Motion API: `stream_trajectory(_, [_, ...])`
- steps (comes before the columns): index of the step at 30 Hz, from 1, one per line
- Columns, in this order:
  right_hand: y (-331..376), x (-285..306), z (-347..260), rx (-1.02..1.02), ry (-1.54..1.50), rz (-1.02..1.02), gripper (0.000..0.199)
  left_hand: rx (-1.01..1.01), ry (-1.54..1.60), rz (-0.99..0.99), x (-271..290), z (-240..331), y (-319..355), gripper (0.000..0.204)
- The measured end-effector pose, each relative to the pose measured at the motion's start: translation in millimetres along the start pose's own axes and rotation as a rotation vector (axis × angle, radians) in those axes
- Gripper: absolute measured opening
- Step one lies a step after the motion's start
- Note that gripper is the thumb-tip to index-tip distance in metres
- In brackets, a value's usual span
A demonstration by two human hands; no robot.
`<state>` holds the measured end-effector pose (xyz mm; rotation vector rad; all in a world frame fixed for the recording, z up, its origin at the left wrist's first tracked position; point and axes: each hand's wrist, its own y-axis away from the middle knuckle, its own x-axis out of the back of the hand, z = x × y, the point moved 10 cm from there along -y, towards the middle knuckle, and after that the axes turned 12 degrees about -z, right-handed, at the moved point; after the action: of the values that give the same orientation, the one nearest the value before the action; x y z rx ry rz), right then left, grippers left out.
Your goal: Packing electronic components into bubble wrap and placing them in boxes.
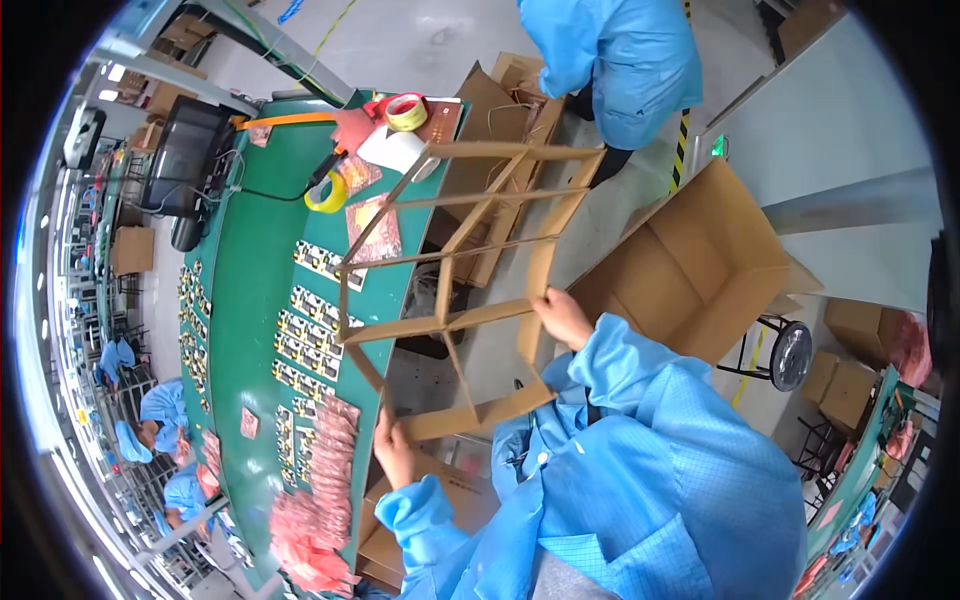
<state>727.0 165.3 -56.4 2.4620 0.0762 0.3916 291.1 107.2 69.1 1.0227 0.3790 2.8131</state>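
Note:
I hold a brown cardboard divider grid (470, 250) up in the air with both hands. My left hand (392, 450) grips its lower corner strip. My right hand (562, 315) grips the strip on its right side. Both of my sleeves are light blue. The grid hangs partly over the edge of a green table (250, 290) and partly over the grey floor. A large open cardboard box (690, 260) stands just to the right of the grid, tilted with its opening toward me.
Rows of small circuit boards (310, 330) and pink bags (325, 470) lie on the green table. Yellow tape rolls (327, 192) and a dark monitor (185, 155) sit farther back. Another person in a blue coat (610, 60) stands by cartons at the top.

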Motion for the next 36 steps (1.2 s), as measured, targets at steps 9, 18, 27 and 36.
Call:
stream_trajectory(9, [-70.0, 101.7, 84.2, -0.21, -0.376, 0.112, 0.023, -0.189, -0.351, -0.212, -88.7, 54.6, -159.5, 0.044])
stream_trajectory(18, [-92.7, 95.6, 84.5, -0.46, -0.537, 0.029, 0.032, -0.25, -0.086, -0.412, -169.5, 22.0, -229.4, 0.05])
stream_trajectory(27, [-47.3, 125.1, 89.0, -0.531, -0.437, 0.126, 0.029, -0.2, -0.17, -0.567, -216.4, 64.3, -245.1, 0.052])
stream_trajectory(36, [-118.1, 190.2, 35.7, -0.447, -0.03, 0.293, 0.036, -0.015, 0.23, -0.519, -280.1, -38.0, -301.5, 0.041])
